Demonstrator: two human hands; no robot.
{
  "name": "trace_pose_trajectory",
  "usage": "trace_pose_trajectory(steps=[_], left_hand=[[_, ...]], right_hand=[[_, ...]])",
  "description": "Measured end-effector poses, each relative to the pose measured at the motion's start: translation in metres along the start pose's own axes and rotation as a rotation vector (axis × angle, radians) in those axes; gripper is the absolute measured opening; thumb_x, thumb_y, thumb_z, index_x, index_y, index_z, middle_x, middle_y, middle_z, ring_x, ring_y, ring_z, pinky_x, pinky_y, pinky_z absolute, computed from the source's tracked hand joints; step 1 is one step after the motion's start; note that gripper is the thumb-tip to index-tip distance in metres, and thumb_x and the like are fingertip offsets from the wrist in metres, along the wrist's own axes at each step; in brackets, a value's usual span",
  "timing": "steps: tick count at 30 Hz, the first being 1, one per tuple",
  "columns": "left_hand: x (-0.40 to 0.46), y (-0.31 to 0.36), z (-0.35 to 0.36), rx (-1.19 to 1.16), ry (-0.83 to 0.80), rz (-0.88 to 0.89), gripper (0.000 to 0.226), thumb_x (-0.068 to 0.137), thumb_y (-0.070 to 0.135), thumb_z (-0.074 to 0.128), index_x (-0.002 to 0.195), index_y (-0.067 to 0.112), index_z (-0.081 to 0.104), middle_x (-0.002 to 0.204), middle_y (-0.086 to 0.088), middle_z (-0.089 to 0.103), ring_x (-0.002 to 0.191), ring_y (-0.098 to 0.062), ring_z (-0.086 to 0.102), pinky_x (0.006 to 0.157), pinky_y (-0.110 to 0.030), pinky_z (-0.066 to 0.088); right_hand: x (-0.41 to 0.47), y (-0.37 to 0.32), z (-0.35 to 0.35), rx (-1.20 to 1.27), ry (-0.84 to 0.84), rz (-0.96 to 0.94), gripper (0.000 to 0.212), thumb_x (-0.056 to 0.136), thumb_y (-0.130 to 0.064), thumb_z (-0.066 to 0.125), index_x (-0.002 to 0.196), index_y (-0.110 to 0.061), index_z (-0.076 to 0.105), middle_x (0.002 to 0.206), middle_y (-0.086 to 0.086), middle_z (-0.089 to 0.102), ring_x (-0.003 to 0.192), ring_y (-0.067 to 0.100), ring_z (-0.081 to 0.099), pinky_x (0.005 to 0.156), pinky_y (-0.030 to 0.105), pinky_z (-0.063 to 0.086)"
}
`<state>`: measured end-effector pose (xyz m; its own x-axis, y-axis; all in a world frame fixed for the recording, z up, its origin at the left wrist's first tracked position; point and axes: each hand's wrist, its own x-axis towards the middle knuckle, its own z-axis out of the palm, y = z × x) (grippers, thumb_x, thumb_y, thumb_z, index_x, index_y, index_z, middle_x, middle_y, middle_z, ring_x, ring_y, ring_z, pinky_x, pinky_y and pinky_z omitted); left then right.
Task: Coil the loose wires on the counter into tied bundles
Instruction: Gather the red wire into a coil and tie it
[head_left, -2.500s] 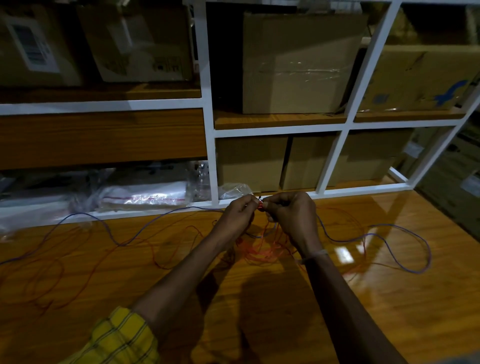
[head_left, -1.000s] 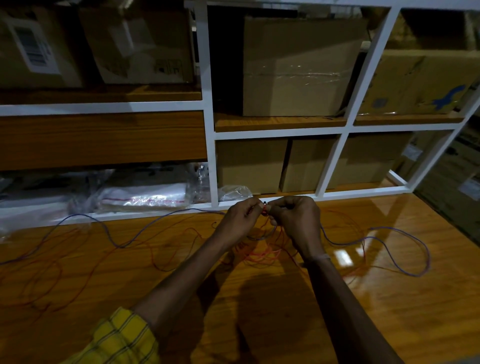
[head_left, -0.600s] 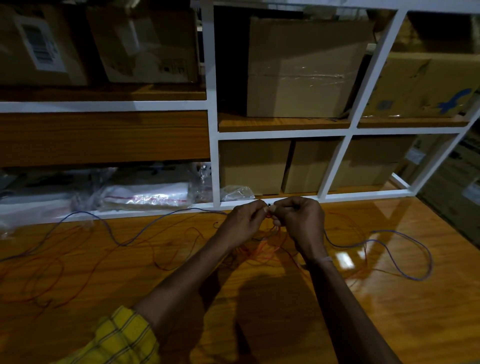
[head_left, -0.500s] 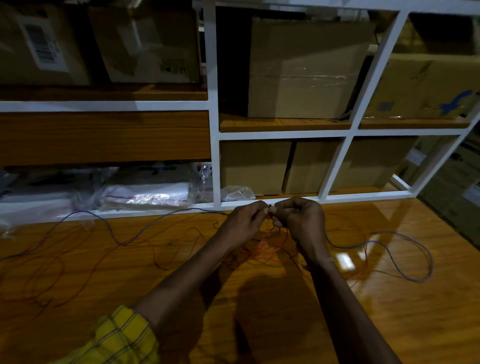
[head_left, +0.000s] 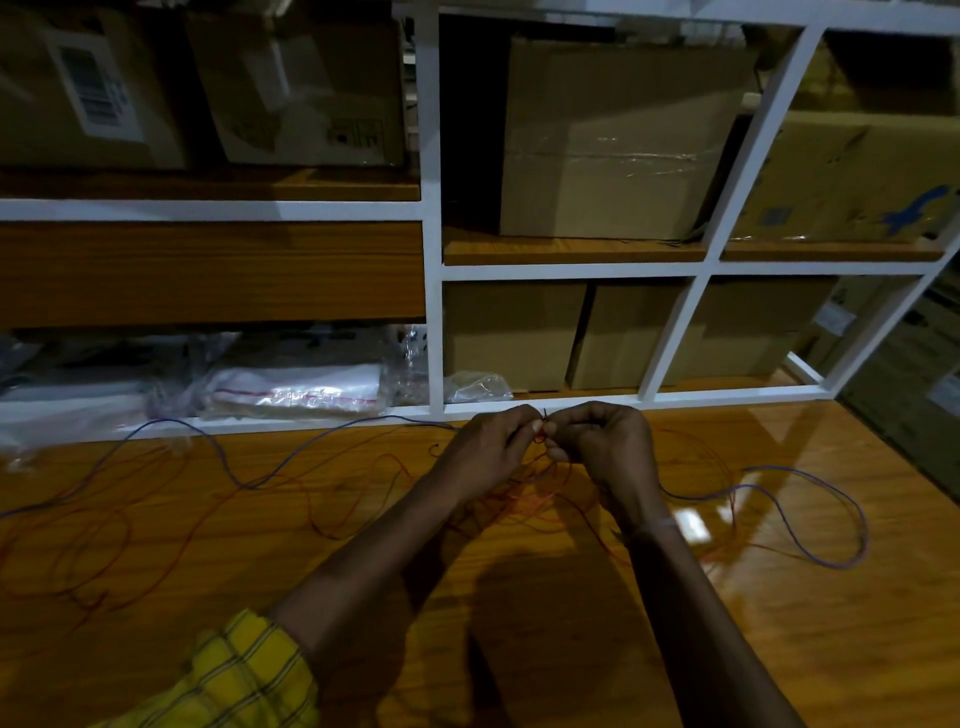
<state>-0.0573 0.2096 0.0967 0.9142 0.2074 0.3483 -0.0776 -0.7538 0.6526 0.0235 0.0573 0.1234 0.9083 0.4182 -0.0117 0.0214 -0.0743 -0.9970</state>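
Over wooden counter (head_left: 519, 649), left grip (head_left: 485, 449) and right grip (head_left: 605, 444) pinch red wire (head_left: 541, 435) between them.

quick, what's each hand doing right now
Left hand: closed, pinching the red wire at its fingertips.
Right hand: closed, pinching the same red wire from the other side.

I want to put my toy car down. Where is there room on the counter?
The near right counter, below the blue wire, is bare. So is the near strip by the yellow sleeve. Red wire covers the left and the middle under both hands.
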Motion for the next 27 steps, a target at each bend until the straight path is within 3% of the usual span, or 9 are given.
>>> trace_pose_trajectory(steps=[8,13,16,21,23,25,27], left_hand=[[0.000,0.001,-0.002,0.018,-0.035,0.000,0.022,0.107,0.034,0.046,0.109,0.024,0.066,0.087,0.001,0.069,0.074,-0.011,0.062,0.064,-0.039,0.050],[0.000,0.002,-0.001,0.014,-0.049,0.005,0.024,0.108,0.034,0.046,0.106,0.021,0.066,0.087,0.000,0.069,0.077,-0.013,0.062,0.066,-0.041,0.050],[0.001,0.001,0.001,0.002,-0.046,0.019,0.023,0.108,0.033,0.048,0.106,0.020,0.066,0.087,0.000,0.069,0.077,-0.013,0.063,0.067,-0.041,0.050],[-0.001,0.002,0.003,0.007,-0.064,0.006,0.025,0.108,0.036,0.046,0.108,0.022,0.066,0.089,0.000,0.070,0.080,-0.013,0.064,0.068,-0.041,0.052],[-0.001,0.003,0.002,0.000,-0.079,-0.025,0.026,0.108,0.036,0.045,0.107,0.020,0.066,0.088,0.000,0.069,0.079,-0.013,0.063,0.067,-0.038,0.049],[0.000,0.003,0.001,-0.016,-0.098,-0.056,0.027,0.108,0.033,0.046,0.105,0.017,0.067,0.084,0.000,0.066,0.076,-0.010,0.060,0.065,-0.033,0.044],[0.002,0.005,-0.003,-0.043,-0.107,-0.098,0.029,0.108,0.029,0.047,0.104,0.012,0.071,0.077,0.008,0.061,0.070,0.003,0.056,0.061,-0.022,0.038]], right_hand=[[-0.002,-0.004,-0.004,0.040,0.001,0.013,0.009,0.085,0.003,0.079,0.088,0.005,0.070,0.081,0.025,0.075,0.075,0.033,0.075,0.071,0.044,0.062],[0.009,-0.007,-0.012,-0.239,0.011,-0.105,0.007,0.092,-0.020,0.077,0.096,-0.016,0.082,0.089,0.000,0.078,0.075,0.014,0.071,0.068,0.034,0.057],[0.011,-0.012,-0.011,-0.310,-0.040,-0.123,0.006,0.092,-0.019,0.077,0.093,-0.015,0.082,0.082,-0.009,0.074,0.070,-0.002,0.065,0.067,0.026,0.049],[0.018,-0.010,-0.010,-0.382,-0.062,-0.110,0.006,0.091,-0.015,0.077,0.086,-0.011,0.077,0.086,0.004,0.078,0.089,0.021,0.074,0.084,0.043,0.060],[0.019,-0.009,-0.008,-0.448,-0.058,-0.131,0.009,0.095,-0.017,0.073,0.092,-0.009,0.076,0.090,0.004,0.077,0.092,0.021,0.072,0.079,0.033,0.057],[0.016,-0.009,-0.005,-0.488,-0.048,-0.171,0.011,0.099,-0.015,0.067,0.098,-0.007,0.075,0.092,0.001,0.073,0.092,0.017,0.068,0.069,0.015,0.047],[0.011,-0.009,-0.003,-0.499,-0.008,-0.242,0.010,0.101,-0.012,0.064,0.097,-0.008,0.073,0.090,-0.002,0.069,0.088,0.013,0.064,0.062,0.010,0.041]])
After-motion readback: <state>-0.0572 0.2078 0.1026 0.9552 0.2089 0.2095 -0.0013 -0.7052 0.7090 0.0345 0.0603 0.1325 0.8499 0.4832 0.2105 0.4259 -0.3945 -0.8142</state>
